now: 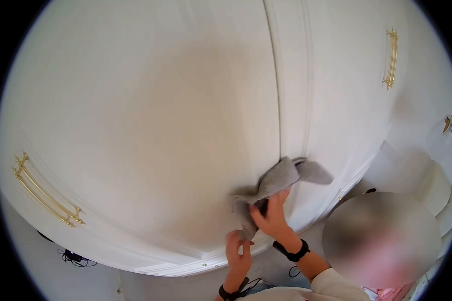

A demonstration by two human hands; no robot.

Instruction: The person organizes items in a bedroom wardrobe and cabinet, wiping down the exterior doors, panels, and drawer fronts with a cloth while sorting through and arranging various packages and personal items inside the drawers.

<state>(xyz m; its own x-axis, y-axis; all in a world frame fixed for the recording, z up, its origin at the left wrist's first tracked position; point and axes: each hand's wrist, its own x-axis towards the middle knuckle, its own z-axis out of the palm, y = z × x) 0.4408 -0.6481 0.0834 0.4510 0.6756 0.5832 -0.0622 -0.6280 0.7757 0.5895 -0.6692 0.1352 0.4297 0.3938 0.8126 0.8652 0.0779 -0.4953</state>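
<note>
While the right hand (274, 221) is gripping a bunched part of the cloth (280, 178) between thumb and fingers, the left hand (238, 255) is pinching its lower corner with the fingertips. Beside the right thumb a dark patch (260, 205) is showing, and I cannot tell if this is a deep fold or some other thing. To my judgement the cloth is looking light and soft, with a ribbed face, so it is probably bending at each touch and not keeping a shape by itself. It is hardly seeming fragile or slippery; the ribs should be giving the fingers a good friction. For a sure hold, I am judging the thick folds in the middle as the best place, because a loose end is likely to be flopping, while the corner is suiting only a light pinch.

Beyond the right fingers, one flap is sticking out to the right, free of any hold. Behind it are standing the white doors (186, 125); the cloth is covering a low part of their seam (276, 85), but how firmly it is pressing there, I cannot tell. Each wrist is wearing a black band (300, 252), and a pale sleeve (339, 285) is covering the right arm. Farther out, one handle (45, 193) is showing at the left, well apart from the cloth.
</note>
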